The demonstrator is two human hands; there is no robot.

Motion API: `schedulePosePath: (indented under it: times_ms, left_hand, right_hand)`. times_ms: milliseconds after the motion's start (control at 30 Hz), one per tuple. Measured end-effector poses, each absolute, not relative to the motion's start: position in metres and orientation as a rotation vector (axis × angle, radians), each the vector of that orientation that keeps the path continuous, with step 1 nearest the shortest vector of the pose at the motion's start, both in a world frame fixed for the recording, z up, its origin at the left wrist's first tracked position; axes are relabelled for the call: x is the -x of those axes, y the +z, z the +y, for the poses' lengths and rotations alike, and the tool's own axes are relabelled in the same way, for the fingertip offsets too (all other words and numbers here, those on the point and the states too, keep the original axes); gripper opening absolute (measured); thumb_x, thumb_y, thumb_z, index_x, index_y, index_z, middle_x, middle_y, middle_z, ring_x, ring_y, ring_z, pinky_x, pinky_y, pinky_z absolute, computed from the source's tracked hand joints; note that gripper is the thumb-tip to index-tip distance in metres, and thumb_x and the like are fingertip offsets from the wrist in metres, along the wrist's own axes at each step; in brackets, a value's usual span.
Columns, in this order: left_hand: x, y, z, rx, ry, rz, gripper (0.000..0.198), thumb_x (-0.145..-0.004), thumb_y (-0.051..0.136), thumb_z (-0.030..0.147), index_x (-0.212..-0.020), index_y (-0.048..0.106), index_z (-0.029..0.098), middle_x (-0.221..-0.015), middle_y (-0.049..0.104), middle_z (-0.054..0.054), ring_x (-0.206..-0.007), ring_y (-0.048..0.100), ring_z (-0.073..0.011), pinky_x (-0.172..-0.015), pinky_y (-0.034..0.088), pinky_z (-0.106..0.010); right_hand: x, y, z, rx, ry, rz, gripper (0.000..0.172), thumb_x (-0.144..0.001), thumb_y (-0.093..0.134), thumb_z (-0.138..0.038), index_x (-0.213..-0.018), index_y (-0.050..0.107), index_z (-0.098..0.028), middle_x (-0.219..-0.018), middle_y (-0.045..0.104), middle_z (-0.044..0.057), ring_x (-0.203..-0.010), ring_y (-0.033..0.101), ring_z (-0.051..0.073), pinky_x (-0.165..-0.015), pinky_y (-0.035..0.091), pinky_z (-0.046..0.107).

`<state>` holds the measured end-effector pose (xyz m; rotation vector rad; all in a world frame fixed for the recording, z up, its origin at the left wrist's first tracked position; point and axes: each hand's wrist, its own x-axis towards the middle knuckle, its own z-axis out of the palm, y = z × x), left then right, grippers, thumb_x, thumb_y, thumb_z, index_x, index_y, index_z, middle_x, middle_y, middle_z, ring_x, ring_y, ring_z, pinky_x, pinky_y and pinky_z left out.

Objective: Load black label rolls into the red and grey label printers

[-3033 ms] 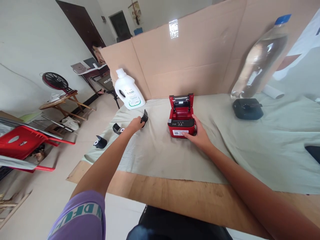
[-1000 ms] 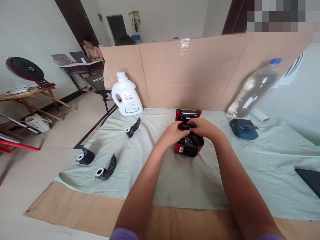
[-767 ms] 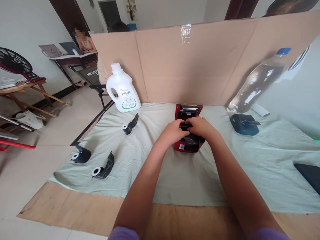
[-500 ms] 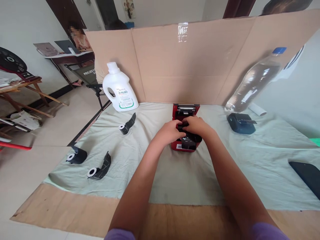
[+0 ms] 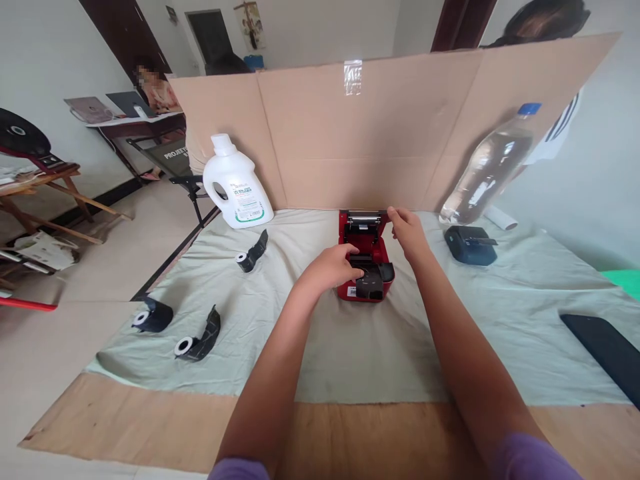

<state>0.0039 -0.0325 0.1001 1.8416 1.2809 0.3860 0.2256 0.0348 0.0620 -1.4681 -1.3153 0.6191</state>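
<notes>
A small red label printer (image 5: 342, 291) stands in the middle of the cloth with its lid (image 5: 343, 230) raised at the back. Inside it sits a black label roll, and its loose strip (image 5: 370, 285) hangs over the front edge. My left hand (image 5: 333, 268) is at the printer's left side, thumb on the strip and fingers curled over the roll, which they partly hide. Higher up, my right hand (image 5: 407, 230) pinches the upper right corner of the raised lid.
Several black paper rolls (image 5: 154, 315) lie at left. A white detergent jug (image 5: 237, 187) and clear bottle (image 5: 487, 170) stand by the cardboard screen (image 5: 320, 133). A dark blue device (image 5: 470, 245) and black phone (image 5: 603, 350) lie at right. Other people are behind.
My right hand has left the roll inside the printer and moved up and back to the lid's corner. My left hand stays at the roll. The view has shifted slightly.
</notes>
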Motion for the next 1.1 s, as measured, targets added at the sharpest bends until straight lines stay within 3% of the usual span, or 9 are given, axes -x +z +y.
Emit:
schedulePosePath:
  times_ms: [133,267,333,433,567,733,867,1100]
  left_hand:
    - [0.000,0.108,-0.038,-1.917,0.325,1.224,0.067,-0.074,0.069,0.026,-0.139,0.056,0.018,-0.097,0.076,-0.006,-0.088,0.070,-0.0235,-0.070,0.050,-0.029]
    - [0.002,0.113,-0.044,-1.952,0.316,1.245,0.062,-0.073,0.068,0.024,-0.134,0.059,0.019,-0.098,0.075,-0.005,-0.088,0.070,-0.0232,-0.068,0.049,-0.029]
    - [0.002,0.113,-0.044,-1.952,0.315,1.257,0.057,-0.072,0.068,0.023,-0.128,0.062,0.021,-0.098,0.075,-0.005,-0.087,0.069,-0.0230,-0.067,0.049,-0.028]
    - [0.001,0.109,-0.040,-1.923,0.345,1.253,0.036,-0.071,0.068,0.024,-0.107,0.068,0.022,-0.089,0.075,-0.004,-0.081,0.069,-0.0219,-0.066,0.049,-0.028]
    - [0.003,0.093,-0.022,-1.815,0.558,1.393,0.007,-0.075,0.063,0.027,-0.080,0.062,0.022,-0.074,0.071,-0.002,-0.073,0.065,-0.0190,-0.063,0.045,-0.027]
    - [0.012,0.068,0.001,-1.474,0.599,1.346,0.019,-0.075,0.067,0.031,-0.078,0.051,0.022,-0.068,0.060,0.001,-0.054,0.046,-0.0105,-0.050,0.029,-0.023]
    - [0.018,0.051,0.010,-1.223,0.575,1.107,0.028,-0.073,0.071,0.031,-0.078,0.045,0.021,-0.068,0.048,0.005,-0.048,0.034,-0.0051,-0.045,0.015,-0.021]
    - [0.016,0.030,0.007,-1.176,0.635,0.992,0.034,-0.074,0.072,0.039,-0.081,0.045,0.021,-0.067,0.042,0.007,-0.051,0.041,-0.0048,-0.046,0.024,-0.018]
  right_hand:
    - [-0.228,0.048,0.027,1.324,0.720,-1.187,0.032,-0.082,0.056,-0.058,-0.076,0.056,-0.026,-0.083,0.059,0.001,-0.075,0.050,0.017,-0.062,0.045,0.029]
    - [-0.226,0.018,0.007,1.239,0.728,-1.201,0.016,-0.075,0.059,-0.039,-0.082,0.062,-0.025,-0.098,0.062,0.002,-0.093,0.057,0.020,-0.079,0.051,0.033]
    - [-0.224,0.001,-0.002,1.219,0.765,-1.200,0.031,-0.073,0.058,-0.035,-0.102,0.065,-0.028,-0.113,0.063,0.003,-0.105,0.059,0.023,-0.089,0.051,0.038]
    - [-0.220,-0.017,-0.010,1.132,0.887,-1.163,0.054,-0.075,0.055,-0.035,-0.129,0.055,-0.031,-0.134,0.060,0.004,-0.123,0.057,0.024,-0.103,0.048,0.042]
    - [-0.215,-0.023,-0.012,1.092,0.998,-1.158,0.067,-0.081,0.052,-0.045,-0.145,0.043,-0.029,-0.151,0.051,0.005,-0.137,0.052,0.025,-0.112,0.044,0.043]
    - [-0.210,-0.018,-0.018,1.049,1.053,-1.198,0.075,-0.084,0.047,-0.059,-0.151,0.036,-0.027,-0.157,0.047,0.005,-0.141,0.048,0.027,-0.114,0.043,0.044]
    - [-0.211,-0.013,-0.022,1.011,1.120,-1.224,0.073,-0.083,0.049,-0.052,-0.151,0.038,-0.027,-0.158,0.046,0.004,-0.143,0.046,0.026,-0.116,0.042,0.043]
    - [-0.213,-0.023,-0.016,1.043,1.028,-1.237,0.073,-0.081,0.051,-0.054,-0.148,0.044,-0.025,-0.154,0.051,0.005,-0.140,0.049,0.028,-0.114,0.044,0.044]
